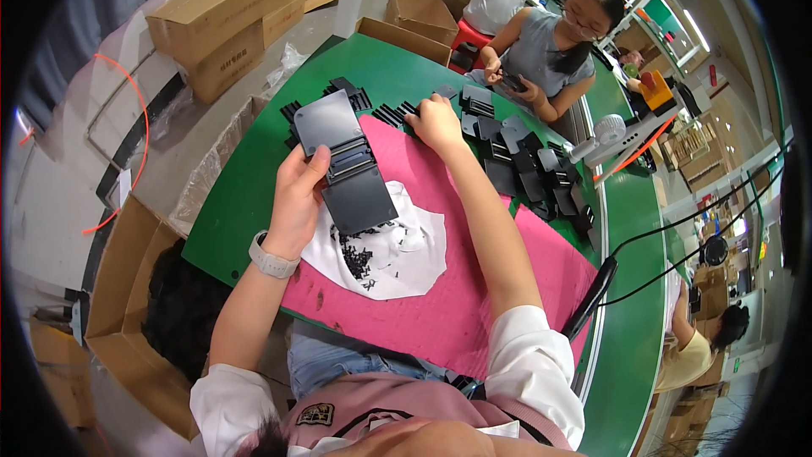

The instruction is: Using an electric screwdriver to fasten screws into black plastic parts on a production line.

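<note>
Nearest: cloth (421,269) with black bits (359,262) on mat (448,326). Above cloth: panel (359,205), left edge pinched between thumb and fingers of left hand (299,195). Farther, right of panel: right hand (437,125), fingers curled at strips (391,116) on worktop (222,224); whether it grips any, cannot tell.

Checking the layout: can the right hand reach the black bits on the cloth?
Probably yes, once it leaves the strips: the bits lie exposed on the cloth, though the panel in the left hand appears close by.
</note>
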A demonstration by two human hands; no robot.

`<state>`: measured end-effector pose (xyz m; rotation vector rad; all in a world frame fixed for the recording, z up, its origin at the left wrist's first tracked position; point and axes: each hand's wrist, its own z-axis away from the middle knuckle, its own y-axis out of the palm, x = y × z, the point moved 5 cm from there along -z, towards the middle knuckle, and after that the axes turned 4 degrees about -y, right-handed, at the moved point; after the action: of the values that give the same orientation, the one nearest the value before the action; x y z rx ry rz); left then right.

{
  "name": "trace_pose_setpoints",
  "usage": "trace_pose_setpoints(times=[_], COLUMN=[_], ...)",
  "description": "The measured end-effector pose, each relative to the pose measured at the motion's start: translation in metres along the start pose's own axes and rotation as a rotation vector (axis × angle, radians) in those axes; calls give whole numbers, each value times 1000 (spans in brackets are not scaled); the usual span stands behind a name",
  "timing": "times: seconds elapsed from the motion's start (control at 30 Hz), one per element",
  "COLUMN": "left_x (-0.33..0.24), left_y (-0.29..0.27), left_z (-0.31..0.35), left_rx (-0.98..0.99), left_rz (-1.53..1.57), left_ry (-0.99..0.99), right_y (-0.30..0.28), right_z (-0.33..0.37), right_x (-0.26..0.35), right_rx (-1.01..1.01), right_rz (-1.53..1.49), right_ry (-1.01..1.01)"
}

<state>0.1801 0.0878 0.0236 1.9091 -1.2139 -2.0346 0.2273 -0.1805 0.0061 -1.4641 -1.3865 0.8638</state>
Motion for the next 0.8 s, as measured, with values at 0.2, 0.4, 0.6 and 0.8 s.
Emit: trace_pose_setpoints(times=[0.2,0.4,0.6,0.8], left_x=[6,7,16,21], left_y=[3,18,18,24], left_z=[4,15,19,21], left_rx=[29,257,263,284], left_rz=[25,48,-92,-104], left_ry=[-144,-246,-303,-328], right_y=[-51,-129,-122,-128], right_z=[38,124,137,145], right_x=[18,106,92,82], right_rx=[-249,-346,-163,-310], right_rz=[-616,-473,-764,-777], right_ry=[40,-699,-500,-507])
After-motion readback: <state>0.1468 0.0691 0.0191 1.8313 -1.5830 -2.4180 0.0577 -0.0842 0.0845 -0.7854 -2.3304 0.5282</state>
